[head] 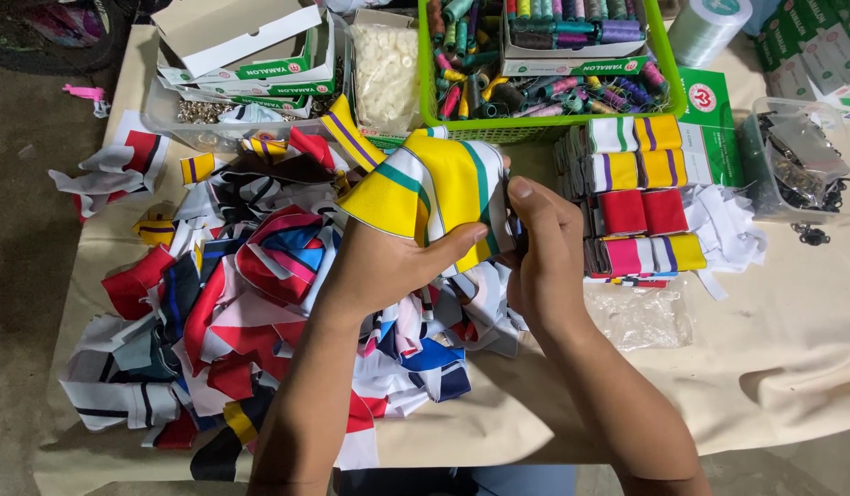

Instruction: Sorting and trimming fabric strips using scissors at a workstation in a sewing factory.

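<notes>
My left hand and right hand both grip the yellow fabric piece with green and white stripes, held up over the table. Left thumb is pressed flat across its lower edge; right fingers are pinched tight on its right edge. Below and to the left lies a loose heap of striped fabric scraps on the beige table cloth. Just right: folded rib pieces stacked. Beyond: green basket of thread spools.
</notes>
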